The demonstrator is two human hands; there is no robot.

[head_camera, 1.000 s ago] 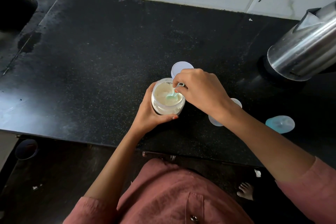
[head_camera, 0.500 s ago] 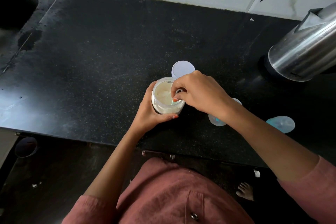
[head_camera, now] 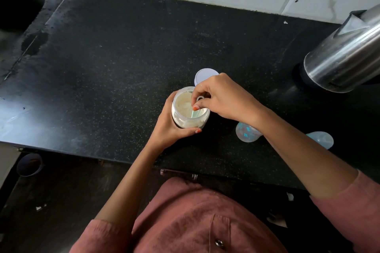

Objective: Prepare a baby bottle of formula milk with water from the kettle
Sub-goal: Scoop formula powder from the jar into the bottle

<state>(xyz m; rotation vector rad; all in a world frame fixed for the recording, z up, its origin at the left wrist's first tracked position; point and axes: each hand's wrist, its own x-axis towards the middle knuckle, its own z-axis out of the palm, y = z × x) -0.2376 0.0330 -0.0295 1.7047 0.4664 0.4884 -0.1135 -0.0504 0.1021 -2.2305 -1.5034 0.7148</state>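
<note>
Black counter (head_camera: 102,68) | 1 jar (head_camera: 189,124) center, left hand (head_camera: 166,127) wraps it | 1 scoop (head_camera: 195,113) inside, right hand (head_camera: 224,98) pinches it, closer to near rim than before | 1 lid (head_camera: 203,75) behind | right: 1 bottle (head_camera: 246,132), 1 cap (head_camera: 320,139), 1 kettle (head_camera: 345,61)

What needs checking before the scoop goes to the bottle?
1. Left hand grips jar: ok.
2. Right hand pinches scoop: ok.
3. Scoop full and level: cannot tell, its bowl is not visible.
4. Bottle mouth open: cannot tell, the forearm covers it.
5. Cap off, lying apart from bottle: ok.
6. Water in bottle: cannot tell.
</note>
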